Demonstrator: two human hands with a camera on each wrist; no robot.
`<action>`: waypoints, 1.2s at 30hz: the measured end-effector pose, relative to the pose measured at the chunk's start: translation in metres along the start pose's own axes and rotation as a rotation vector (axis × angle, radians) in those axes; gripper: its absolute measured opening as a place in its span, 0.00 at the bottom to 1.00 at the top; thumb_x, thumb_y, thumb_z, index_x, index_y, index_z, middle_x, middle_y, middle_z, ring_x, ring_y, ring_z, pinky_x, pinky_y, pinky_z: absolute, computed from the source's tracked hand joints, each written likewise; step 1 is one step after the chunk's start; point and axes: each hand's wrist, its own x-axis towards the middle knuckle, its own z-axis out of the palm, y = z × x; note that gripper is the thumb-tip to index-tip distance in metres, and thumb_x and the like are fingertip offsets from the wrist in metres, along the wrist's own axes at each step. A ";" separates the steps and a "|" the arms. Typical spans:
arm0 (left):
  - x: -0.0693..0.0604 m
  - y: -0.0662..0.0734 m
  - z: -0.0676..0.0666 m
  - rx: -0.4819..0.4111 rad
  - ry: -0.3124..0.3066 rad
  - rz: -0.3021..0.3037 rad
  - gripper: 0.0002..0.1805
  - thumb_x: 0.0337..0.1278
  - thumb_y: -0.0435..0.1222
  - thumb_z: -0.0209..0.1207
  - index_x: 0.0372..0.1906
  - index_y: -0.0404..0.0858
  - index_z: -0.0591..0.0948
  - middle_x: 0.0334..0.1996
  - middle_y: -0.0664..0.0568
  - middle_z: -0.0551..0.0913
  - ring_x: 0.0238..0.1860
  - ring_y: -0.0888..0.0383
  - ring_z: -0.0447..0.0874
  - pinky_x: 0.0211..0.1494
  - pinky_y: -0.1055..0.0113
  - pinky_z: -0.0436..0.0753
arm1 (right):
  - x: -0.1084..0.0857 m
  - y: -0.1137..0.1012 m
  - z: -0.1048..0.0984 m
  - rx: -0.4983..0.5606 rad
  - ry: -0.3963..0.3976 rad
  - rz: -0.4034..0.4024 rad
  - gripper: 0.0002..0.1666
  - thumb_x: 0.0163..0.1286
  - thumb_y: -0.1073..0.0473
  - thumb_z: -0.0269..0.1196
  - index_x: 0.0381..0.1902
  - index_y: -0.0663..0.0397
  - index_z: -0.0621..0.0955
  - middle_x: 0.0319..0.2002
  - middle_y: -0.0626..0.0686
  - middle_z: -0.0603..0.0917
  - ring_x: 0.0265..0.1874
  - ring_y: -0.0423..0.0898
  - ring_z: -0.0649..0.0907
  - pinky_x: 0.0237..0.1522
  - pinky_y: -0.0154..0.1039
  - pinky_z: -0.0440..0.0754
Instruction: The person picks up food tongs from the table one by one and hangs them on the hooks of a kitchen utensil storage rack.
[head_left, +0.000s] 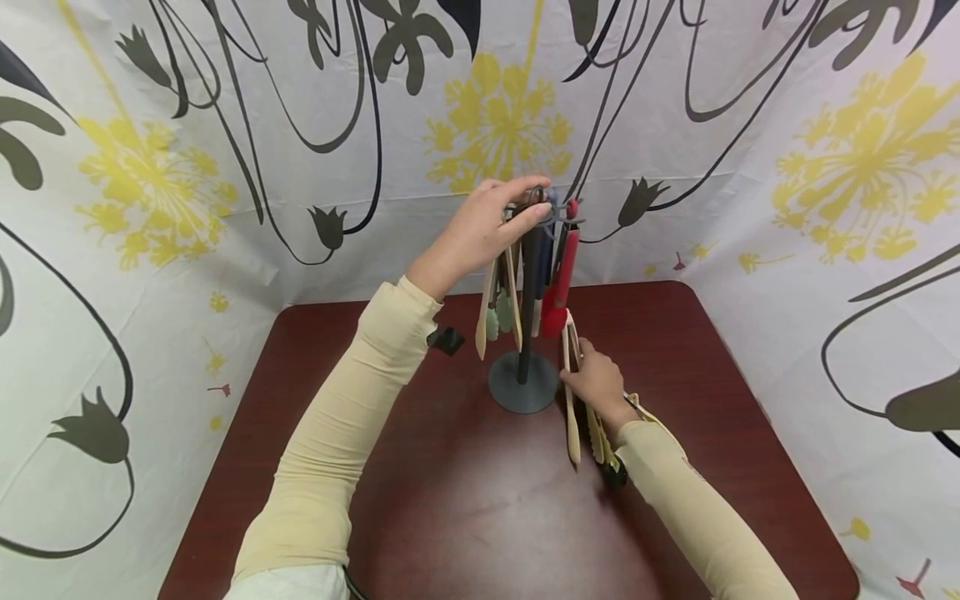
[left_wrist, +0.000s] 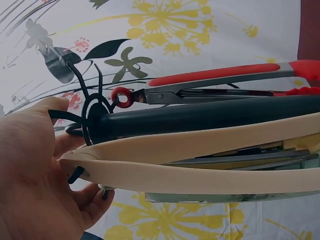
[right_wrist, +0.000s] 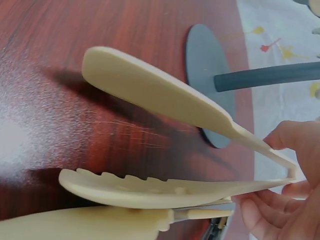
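Observation:
My left hand (head_left: 487, 221) grips the top of a dark utensil stand (head_left: 523, 383), its fingers around the hooks in the left wrist view. Beige tongs (left_wrist: 200, 142) hang from a hook beside that palm, with green-tipped tongs (head_left: 504, 312) among them. Red-handled tongs (left_wrist: 215, 75) hang across the post. Low at the stand's right, my right hand (head_left: 596, 383) pinches cream tongs (right_wrist: 155, 95) near their joined end. Their arms are spread, one flat and one scalloped. Beside them, a yellow utensil with a metal part (right_wrist: 100, 222) is partly hidden.
The stand's round base (right_wrist: 200, 55) rests on a dark red table (head_left: 450, 517). A floral cloth (head_left: 262, 167) rises behind the table and along both sides. A small black object (head_left: 447, 340) shows by the left cuff.

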 end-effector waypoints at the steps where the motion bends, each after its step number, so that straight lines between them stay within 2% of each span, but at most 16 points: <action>1: 0.000 0.000 0.000 0.003 0.006 -0.001 0.28 0.72 0.55 0.48 0.72 0.56 0.68 0.64 0.55 0.78 0.66 0.55 0.67 0.66 0.56 0.73 | 0.000 -0.001 -0.002 0.007 0.011 0.000 0.45 0.61 0.48 0.67 0.72 0.54 0.64 0.35 0.59 0.87 0.28 0.55 0.84 0.25 0.48 0.77; 5: -0.001 0.001 0.002 0.016 0.027 -0.003 0.28 0.72 0.56 0.49 0.72 0.55 0.68 0.63 0.54 0.79 0.66 0.54 0.68 0.66 0.55 0.73 | -0.001 -0.002 -0.009 0.021 0.057 -0.012 0.51 0.59 0.48 0.67 0.77 0.50 0.58 0.35 0.58 0.85 0.26 0.53 0.83 0.23 0.45 0.74; 9: -0.002 0.002 0.004 0.030 0.048 -0.007 0.28 0.72 0.56 0.48 0.72 0.55 0.68 0.62 0.54 0.80 0.66 0.54 0.68 0.66 0.55 0.73 | -0.001 -0.003 -0.015 0.071 0.114 -0.044 0.59 0.56 0.51 0.68 0.80 0.44 0.49 0.30 0.58 0.82 0.21 0.51 0.78 0.20 0.41 0.69; 13: -0.003 0.003 0.005 0.029 0.064 -0.002 0.28 0.73 0.55 0.49 0.72 0.54 0.68 0.61 0.53 0.81 0.65 0.53 0.69 0.65 0.54 0.73 | -0.002 -0.004 -0.018 0.177 0.178 -0.075 0.64 0.53 0.56 0.67 0.80 0.32 0.44 0.26 0.57 0.78 0.17 0.49 0.72 0.18 0.40 0.65; 18: -0.004 0.005 0.005 0.028 0.068 -0.002 0.28 0.73 0.55 0.48 0.72 0.54 0.68 0.62 0.54 0.81 0.66 0.53 0.68 0.66 0.54 0.73 | -0.003 -0.006 -0.020 0.347 0.246 -0.129 0.64 0.53 0.63 0.63 0.79 0.22 0.42 0.32 0.55 0.79 0.17 0.47 0.71 0.19 0.40 0.65; 20: -0.004 0.005 0.006 0.027 0.069 -0.002 0.28 0.73 0.55 0.48 0.72 0.55 0.68 0.62 0.54 0.81 0.66 0.53 0.68 0.66 0.54 0.73 | -0.003 -0.007 -0.021 0.410 0.274 -0.161 0.63 0.54 0.65 0.62 0.79 0.22 0.45 0.36 0.54 0.79 0.18 0.47 0.73 0.22 0.39 0.69; 24: -0.005 0.005 0.007 0.028 0.080 0.002 0.27 0.73 0.55 0.48 0.72 0.55 0.68 0.61 0.54 0.81 0.67 0.53 0.68 0.66 0.53 0.73 | -0.004 -0.007 -0.022 0.495 0.319 -0.229 0.57 0.57 0.68 0.63 0.78 0.26 0.52 0.36 0.53 0.80 0.22 0.42 0.76 0.26 0.34 0.74; 27: -0.005 0.005 0.007 0.031 0.086 0.002 0.27 0.73 0.54 0.47 0.72 0.55 0.68 0.60 0.54 0.82 0.67 0.52 0.68 0.66 0.52 0.73 | -0.011 -0.014 -0.029 0.550 0.344 -0.300 0.52 0.61 0.70 0.64 0.78 0.37 0.57 0.35 0.57 0.82 0.26 0.42 0.77 0.26 0.29 0.74; 31: -0.005 0.005 0.006 0.048 0.079 -0.007 0.27 0.74 0.55 0.46 0.73 0.56 0.68 0.61 0.53 0.81 0.68 0.52 0.67 0.67 0.52 0.72 | -0.025 -0.031 -0.044 0.609 0.375 -0.374 0.44 0.65 0.70 0.65 0.76 0.50 0.62 0.35 0.64 0.82 0.26 0.47 0.76 0.26 0.30 0.73; 36: -0.005 0.006 0.004 0.067 0.055 -0.019 0.28 0.73 0.57 0.45 0.74 0.57 0.66 0.65 0.54 0.78 0.70 0.53 0.66 0.70 0.53 0.71 | -0.032 -0.042 -0.057 0.635 0.431 -0.394 0.39 0.68 0.68 0.63 0.75 0.50 0.65 0.35 0.63 0.82 0.27 0.46 0.76 0.27 0.27 0.74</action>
